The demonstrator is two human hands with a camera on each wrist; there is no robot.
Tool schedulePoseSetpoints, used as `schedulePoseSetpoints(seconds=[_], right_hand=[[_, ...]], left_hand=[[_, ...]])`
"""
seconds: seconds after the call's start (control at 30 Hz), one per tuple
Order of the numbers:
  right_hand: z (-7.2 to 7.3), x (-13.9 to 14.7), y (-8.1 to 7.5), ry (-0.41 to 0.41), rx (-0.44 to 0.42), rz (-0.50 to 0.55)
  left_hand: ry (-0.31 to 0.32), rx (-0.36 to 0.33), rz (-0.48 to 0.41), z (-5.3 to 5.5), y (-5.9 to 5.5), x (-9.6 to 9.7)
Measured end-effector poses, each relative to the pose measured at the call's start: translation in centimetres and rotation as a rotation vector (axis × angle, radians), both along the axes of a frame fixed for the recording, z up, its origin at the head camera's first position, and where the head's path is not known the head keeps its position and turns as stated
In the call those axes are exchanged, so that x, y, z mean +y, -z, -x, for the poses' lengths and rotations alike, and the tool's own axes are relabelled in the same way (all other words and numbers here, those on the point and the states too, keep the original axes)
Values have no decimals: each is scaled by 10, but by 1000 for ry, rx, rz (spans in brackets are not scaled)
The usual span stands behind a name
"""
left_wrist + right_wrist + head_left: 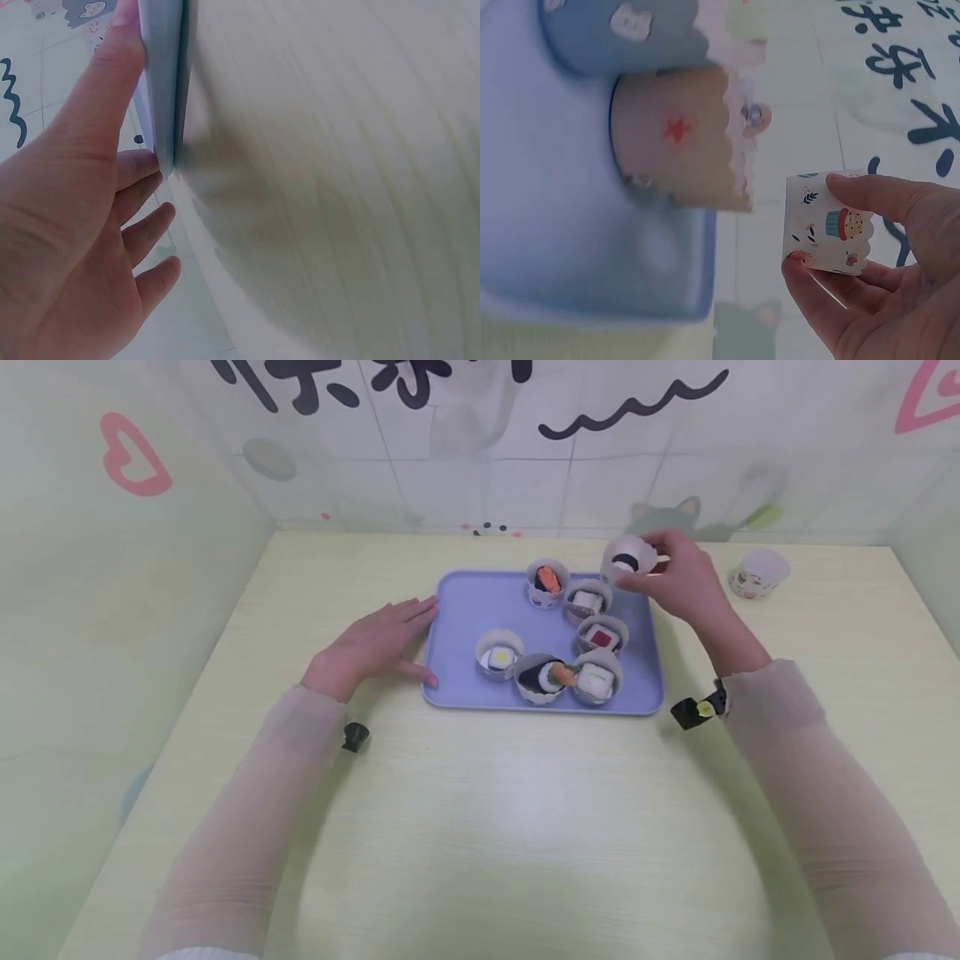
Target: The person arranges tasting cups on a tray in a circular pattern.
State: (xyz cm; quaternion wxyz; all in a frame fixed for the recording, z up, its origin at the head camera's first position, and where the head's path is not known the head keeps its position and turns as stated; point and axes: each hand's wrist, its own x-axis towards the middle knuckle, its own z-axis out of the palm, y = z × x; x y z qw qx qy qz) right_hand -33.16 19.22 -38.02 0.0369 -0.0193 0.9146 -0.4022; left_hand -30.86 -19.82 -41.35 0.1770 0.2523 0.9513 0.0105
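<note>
My right hand (682,578) pinches a printed paper baking cup (829,225) between thumb and fingers at the far right corner of the blue tray (465,610). A black-and-white toy sushi piece (624,561) shows inside that cup. At the tray's left edge, my left hand (367,643) touches the rim, its fingers extended and the thumb (97,90) lying along the side. On the tray stand several paper cups with toy sushi: an orange-topped piece (548,580), a red-centred roll (602,637), a yellow-centred roll (501,657), a black-and-white piece beside a shrimp-like one (561,674), and white pieces (595,682).
Another paper cup (759,573) stands on the pale wooden table (480,827), right of the tray near the back wall. Whether it holds anything cannot be told. A white decorated wall (487,485) rises behind the tray, and a pale green panel (112,652) borders the left.
</note>
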Motion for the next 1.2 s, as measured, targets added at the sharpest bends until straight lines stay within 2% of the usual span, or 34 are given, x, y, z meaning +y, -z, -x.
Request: schedulePoseSetpoints(seconds=[0.23,0.6,0.93,1.07,1.2], right_hand=[[-1,-27,-7,-91,-20,-12],[3,-72,-15,-311,-78,-107],[11,-108,-7,-446,-132,-200],[11,-121,-2,-469,-130,-272],[9,-130,4,-491,-169,-302]], left_hand=[[5,3,-1,1,0,0],[1,8,-5,1,1,1],[0,13,-8,1,3,-2],[0,15,2,1,3,-1],[-2,11,5,1,3,0]])
